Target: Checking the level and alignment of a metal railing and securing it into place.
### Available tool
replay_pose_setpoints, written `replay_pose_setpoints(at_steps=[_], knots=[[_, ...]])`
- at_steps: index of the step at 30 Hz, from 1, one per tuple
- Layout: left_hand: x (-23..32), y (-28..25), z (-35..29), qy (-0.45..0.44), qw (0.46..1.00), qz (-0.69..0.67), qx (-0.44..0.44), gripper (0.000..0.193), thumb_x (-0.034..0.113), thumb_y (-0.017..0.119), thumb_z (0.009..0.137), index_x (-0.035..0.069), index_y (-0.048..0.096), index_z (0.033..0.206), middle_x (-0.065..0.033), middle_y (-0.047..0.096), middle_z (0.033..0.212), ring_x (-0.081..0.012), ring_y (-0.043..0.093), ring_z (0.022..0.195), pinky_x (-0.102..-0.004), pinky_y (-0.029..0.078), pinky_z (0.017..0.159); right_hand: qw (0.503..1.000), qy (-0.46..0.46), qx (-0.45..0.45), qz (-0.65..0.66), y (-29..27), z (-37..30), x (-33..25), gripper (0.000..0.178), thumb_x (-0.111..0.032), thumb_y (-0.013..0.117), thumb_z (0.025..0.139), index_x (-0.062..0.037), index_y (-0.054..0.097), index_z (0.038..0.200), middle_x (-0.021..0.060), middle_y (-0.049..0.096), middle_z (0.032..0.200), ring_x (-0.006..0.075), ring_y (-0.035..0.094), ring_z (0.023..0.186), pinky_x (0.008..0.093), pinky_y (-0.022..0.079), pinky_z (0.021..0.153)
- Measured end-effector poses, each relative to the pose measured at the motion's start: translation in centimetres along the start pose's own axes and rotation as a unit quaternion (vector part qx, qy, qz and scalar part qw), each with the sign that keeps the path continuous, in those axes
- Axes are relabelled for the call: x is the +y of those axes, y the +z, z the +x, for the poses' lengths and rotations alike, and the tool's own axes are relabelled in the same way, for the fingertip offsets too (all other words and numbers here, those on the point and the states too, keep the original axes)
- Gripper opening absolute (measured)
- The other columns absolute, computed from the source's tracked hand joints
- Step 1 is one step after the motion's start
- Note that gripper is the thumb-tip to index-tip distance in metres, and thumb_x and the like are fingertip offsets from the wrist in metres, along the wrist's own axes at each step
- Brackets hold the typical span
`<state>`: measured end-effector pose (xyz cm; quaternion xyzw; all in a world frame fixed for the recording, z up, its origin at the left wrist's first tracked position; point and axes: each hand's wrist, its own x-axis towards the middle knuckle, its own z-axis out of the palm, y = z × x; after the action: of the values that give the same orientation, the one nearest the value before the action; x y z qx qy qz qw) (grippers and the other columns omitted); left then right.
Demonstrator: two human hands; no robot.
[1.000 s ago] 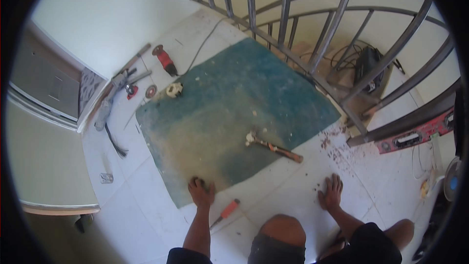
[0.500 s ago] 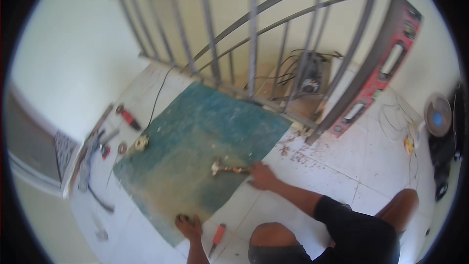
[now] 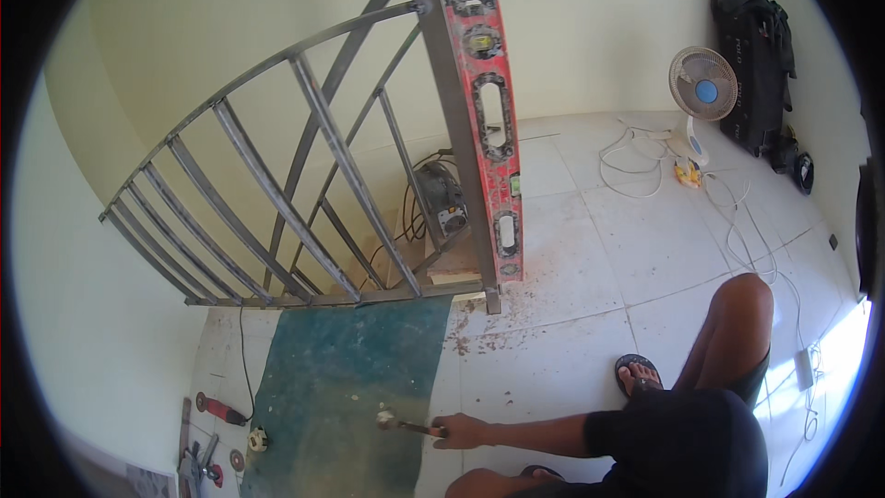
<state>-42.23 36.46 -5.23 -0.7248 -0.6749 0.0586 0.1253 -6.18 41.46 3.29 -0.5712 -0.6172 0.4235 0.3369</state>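
My right hand (image 3: 463, 431) is closed round the handle of a hammer (image 3: 407, 424), whose pale, worn head points left. Hand and hammer are over the green mat (image 3: 346, 350), near its right edge; whether the hammer touches the mat I cannot tell. My left hand is out of view. Past the mat stands a grey metal railing frame (image 3: 263, 180) with upright bars. A red spirit level (image 3: 493, 194) stands upright against its right post.
Left of the mat lie a red-bodied power tool (image 3: 221, 409), a whitish round piece (image 3: 258, 439), a disc (image 3: 237, 460) and other tools. Behind the railing sits a dark corded machine (image 3: 444, 198). A fan (image 3: 702, 83), loose cables (image 3: 636, 186) and a black bag (image 3: 751, 74) are at the right.
My view has swung up and to the right. The left hand, earlier on the mat near a red-handled tool, has left the picture. The right hand still grips the hammer.
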Motion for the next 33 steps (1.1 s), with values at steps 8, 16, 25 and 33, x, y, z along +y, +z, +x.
replay_pose_setpoints(at_steps=[8,16,25,33], knots=[[11.4,-4.3,14.2,-0.161,0.833,-0.498,0.176,0.057,0.028,0.074,0.076,-0.006,0.047,0.112,-0.0211,0.048,0.113,-0.0316,0.048,0.107,-0.0422,0.040,0.092,0.900,0.080,0.362,0.229,-14.5,-8.8,-3.8,0.027,-0.018,0.068,0.082,-0.0037,0.049,0.069,-0.0018,0.049,0.056,0.0054,0.041,0.054,0.0259,0.038,0.049],[39.4,-50.7,21.9,0.294,0.664,-0.583,0.365,0.106,0.034,0.087,0.056,-0.004,0.025,0.134,-0.0291,0.023,0.135,-0.0419,0.026,0.127,-0.0502,0.026,0.104,0.769,-0.032,0.567,0.293,-26.3,-12.3,-7.6,0.020,-0.010,0.061,0.086,-0.0083,0.043,0.077,-0.0003,0.045,0.051,0.0079,0.041,0.035,0.0235,0.034,0.032],[47.5,-53.4,24.0,0.176,0.679,-0.572,0.426,0.117,0.036,0.083,0.060,-0.002,0.009,0.142,-0.0329,0.006,0.141,-0.0484,0.011,0.132,-0.0585,0.019,0.105,0.764,-0.024,0.575,0.291,-26.3,-16.0,-8.3,0.020,-0.010,0.059,0.087,-0.0067,0.042,0.076,0.0004,0.045,0.051,0.0089,0.041,0.035,0.0233,0.035,0.032],[46.2,-52.4,24.0,0.200,0.639,-0.587,0.455,0.103,0.035,0.082,0.062,-0.002,0.022,0.138,-0.0313,0.017,0.137,-0.0460,0.020,0.128,-0.0551,0.021,0.104,0.780,-0.028,0.549,0.299,-25.9,-15.3,-7.8,0.019,-0.010,0.058,0.088,-0.0072,0.042,0.077,-0.0006,0.044,0.051,0.0074,0.041,0.035,0.0223,0.034,0.032]])
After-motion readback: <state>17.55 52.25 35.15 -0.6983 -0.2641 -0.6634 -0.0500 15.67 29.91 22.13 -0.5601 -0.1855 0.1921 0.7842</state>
